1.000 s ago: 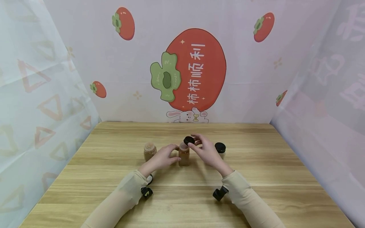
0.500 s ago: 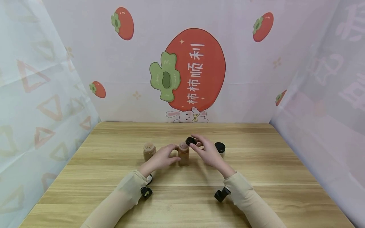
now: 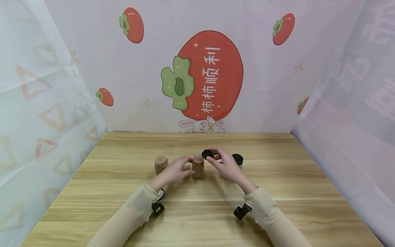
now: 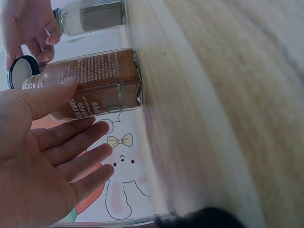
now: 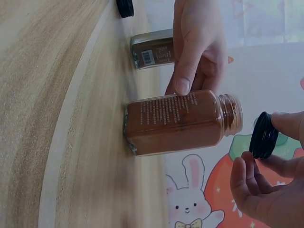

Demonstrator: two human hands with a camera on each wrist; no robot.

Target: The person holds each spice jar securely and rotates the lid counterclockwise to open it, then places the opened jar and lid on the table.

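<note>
On wooden table (image 3: 197,223): upright clear glass jar (image 3: 199,170), red-brown powder (image 5: 175,128), white print.

Two hands in play, a left hand (image 3: 176,170) and a right hand (image 3: 226,166), out of two sleeves (image 3: 140,203). Jars, and it's three: left jar (image 3: 159,168), middle jar (image 3: 198,172), right jar (image 4: 95,19). Caps, three again: one held cap (image 3: 206,154), one loose cap (image 3: 161,194), one fitted cap (image 3: 237,159)! Two perforated tops (image 3: 198,158) showing. Two black wrist devices (image 3: 158,208), one wooden table (image 3: 197,226). Up on the backdrop (image 3: 259,113), five red fruits clearly seen from the head: one large fruit (image 3: 230,79), four small fruits (image 3: 135,25). And one rabbit (image 3: 202,127)!
</note>
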